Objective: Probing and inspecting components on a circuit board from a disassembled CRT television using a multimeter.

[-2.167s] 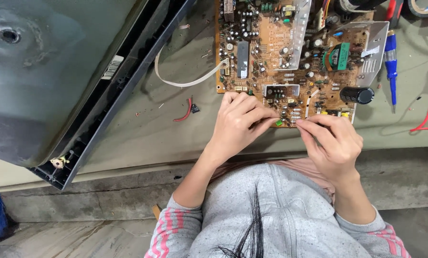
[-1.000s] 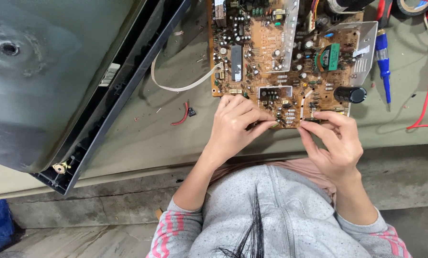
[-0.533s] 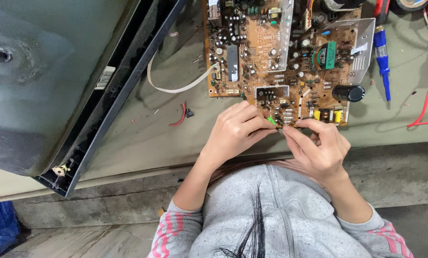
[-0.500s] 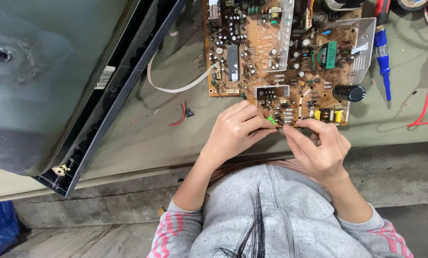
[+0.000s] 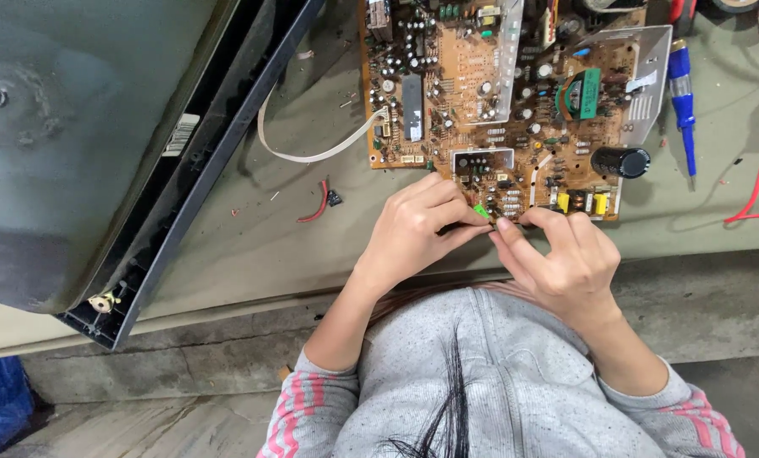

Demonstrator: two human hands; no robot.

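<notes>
Small green component (image 5: pixel 480 210) at near edge of brown circuit board (image 5: pixel 447 102), pinched between left hand (image 5: pixel 413 233) and right hand (image 5: pixel 566 263) fingertips. White barcoded label (image 5: pixel 179 135) on black television frame (image 5: pixel 201 170), far left.

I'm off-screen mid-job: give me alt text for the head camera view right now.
Both hands meet at the near edge of a brown circuit board, the left hand and right hand pinching at a small green component. A blue-handled screwdriver lies right of the board, and an old television set rests face-down at left.
</notes>
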